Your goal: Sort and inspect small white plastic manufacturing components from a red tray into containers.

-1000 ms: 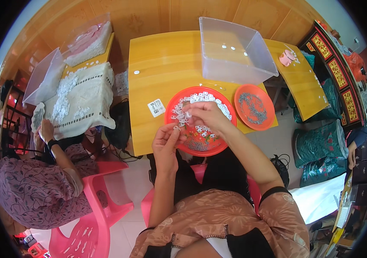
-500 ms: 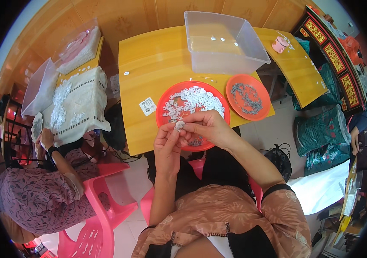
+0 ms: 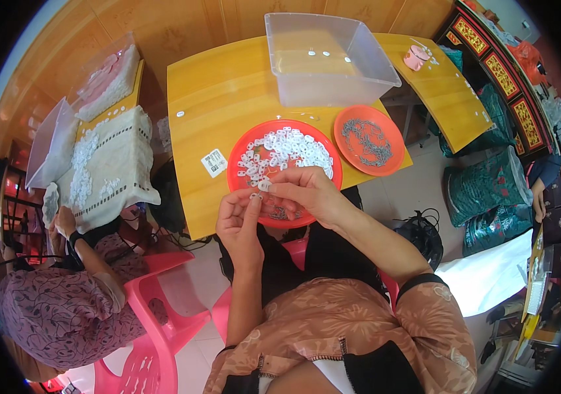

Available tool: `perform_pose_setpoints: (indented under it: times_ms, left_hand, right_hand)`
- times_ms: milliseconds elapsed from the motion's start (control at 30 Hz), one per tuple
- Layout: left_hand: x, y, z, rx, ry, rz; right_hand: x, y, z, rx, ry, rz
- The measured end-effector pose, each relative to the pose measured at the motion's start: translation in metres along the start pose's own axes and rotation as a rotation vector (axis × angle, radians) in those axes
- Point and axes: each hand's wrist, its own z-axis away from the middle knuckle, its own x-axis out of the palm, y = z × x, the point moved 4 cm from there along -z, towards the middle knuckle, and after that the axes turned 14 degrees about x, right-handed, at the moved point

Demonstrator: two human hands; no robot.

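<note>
Right hand (image 3: 312, 196) pinches a white piece (image 3: 265, 185) over the red bowl (image 3: 337, 172); left hand (image 3: 241, 222) clamps a small bit (image 3: 254, 196) just beside it. One loose fingertip could drop either among the pieces (image 3: 293, 146) below!

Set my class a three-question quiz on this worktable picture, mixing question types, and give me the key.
1. Multiple choice: What lies on the small orange-red plate?
A) pink buttons
B) thin grey pieces
C) green beads

2. True or false: The right hand pinches a small white piece.

3. Fill in: In the picture, the pink cup stands to the ____ of the clear plastic box.

Key: 1 B; 2 true; 3 right.
</note>
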Motion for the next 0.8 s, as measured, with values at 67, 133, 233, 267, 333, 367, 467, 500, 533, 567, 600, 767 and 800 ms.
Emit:
perform_pose_setpoints:
  times_ms: [67,133,233,267,333,367,467,500,533,567,600,767,800]
  left_hand:
    - [0.001,0.001,0.000,0.025,-0.006,-0.026]
    - [0.001,0.001,0.001,0.020,-0.005,-0.024]
    - [0.001,0.001,0.002,0.013,-0.004,-0.024]
    - [0.001,0.001,0.002,0.009,-0.003,-0.024]
    - [0.002,0.002,0.003,0.002,-0.003,-0.023]
    - [0.003,0.003,0.003,-0.005,-0.002,-0.023]
    - [0.003,0.004,0.003,0.004,-0.010,-0.038]
    - [0.003,0.004,0.003,0.003,-0.008,-0.040]
    - [0.004,0.005,0.003,0.006,-0.007,-0.037]
    - [0.004,0.005,0.003,0.008,-0.005,-0.034]
    - [0.004,0.006,0.004,0.009,-0.005,-0.035]
    - [0.004,0.006,0.003,0.006,-0.029,-0.027]
    - [0.004,0.006,0.003,0.006,-0.029,-0.027]
  right_hand:
    - [0.000,0.001,-0.001,0.003,0.005,-0.001]
    - [0.000,0.001,0.000,0.008,0.011,-0.002]
    - [0.001,0.001,0.000,0.028,0.002,-0.093]
    - [0.000,0.002,0.000,0.028,0.003,-0.094]
    - [-0.001,0.005,-0.001,0.084,-0.033,-0.131]
    - [-0.002,0.004,-0.001,0.085,-0.033,-0.132]
    - [-0.002,0.005,0.000,0.174,-0.072,-0.234]
    - [-0.002,0.006,0.000,0.200,-0.074,-0.239]
    - [-0.002,0.007,0.000,0.223,-0.076,-0.245]
    - [-0.003,0.008,-0.001,0.223,-0.077,-0.244]
    - [-0.003,0.009,-0.002,0.233,-0.096,-0.269]
    - [-0.003,0.011,-0.004,0.257,-0.127,-0.324]
    - [-0.003,0.011,-0.004,0.255,-0.114,-0.310]
